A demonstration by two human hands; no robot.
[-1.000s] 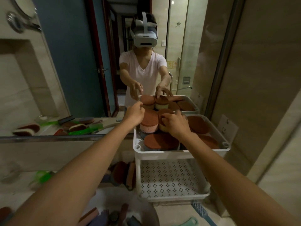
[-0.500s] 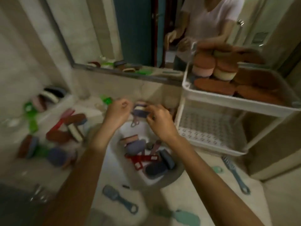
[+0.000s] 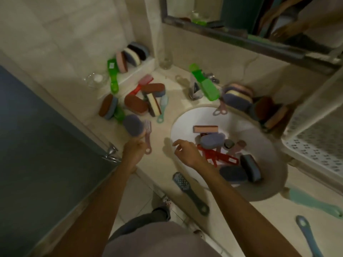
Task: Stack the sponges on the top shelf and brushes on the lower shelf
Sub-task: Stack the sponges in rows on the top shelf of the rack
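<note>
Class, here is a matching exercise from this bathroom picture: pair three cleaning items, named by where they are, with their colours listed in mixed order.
Items
1. held sponge, in the left hand
2. faucet-side brush, beside the faucet
3. front-edge brush, at the near edge of the counter

Colours
a. green
b. dark blue-grey
c. purple

Pairs: 1-c, 2-a, 3-b

Dim bathroom w/ beige tiled wall (image 3: 65,34) at left & back, metal-framed mirror (image 3: 237,15) top right, pale marble-look countertop (image 3: 176,101) w/ white round basin (image 3: 185,123) set in & chrome tap (image 3: 194,89) behind it, grey-blue door (image 3: 37,145) w/ chrome handle (image 3: 111,154) at left, light tiled floor (image 3: 141,186) below.
</note>
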